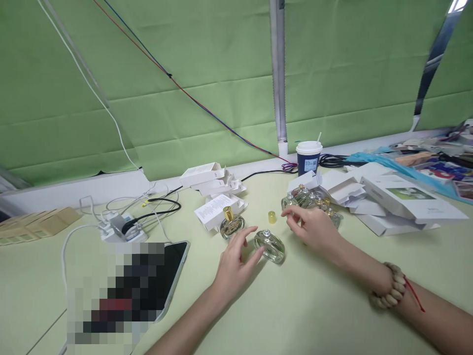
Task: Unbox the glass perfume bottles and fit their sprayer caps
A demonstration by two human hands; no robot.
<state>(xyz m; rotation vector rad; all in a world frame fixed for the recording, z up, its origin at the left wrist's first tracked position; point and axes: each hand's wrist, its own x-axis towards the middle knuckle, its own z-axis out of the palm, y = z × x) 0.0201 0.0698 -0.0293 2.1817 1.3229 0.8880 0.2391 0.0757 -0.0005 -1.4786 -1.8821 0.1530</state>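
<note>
A clear glass perfume bottle (pixel 271 247) with a bare silver spray top stands on the table between my hands. My left hand (pixel 236 259) is open at its left side, thumb and forefinger apart; the thumb tip overlaps the glass, and I cannot tell if it touches. Behind the bottle stands a loose gold cap (pixel 272 217). To the cap's right hovers my right hand (pixel 314 229), fingers bent and apart with nothing visible in them. Beyond that hand is a cluster of several similar bottles (pixel 303 195), partly hidden by it. Another bottle (pixel 232 228), topped with a gold cap, stands behind my left fingers.
White cartons (pixel 214 180) are piled at the back, more boxes (pixel 406 197) at the right. A lidded cup (pixel 309 158) stands by the wall. A tablet (pixel 172 271), partly pixelated, a power strip (pixel 121 229) with cables, and brown boxes (pixel 37 224) occupy the left.
</note>
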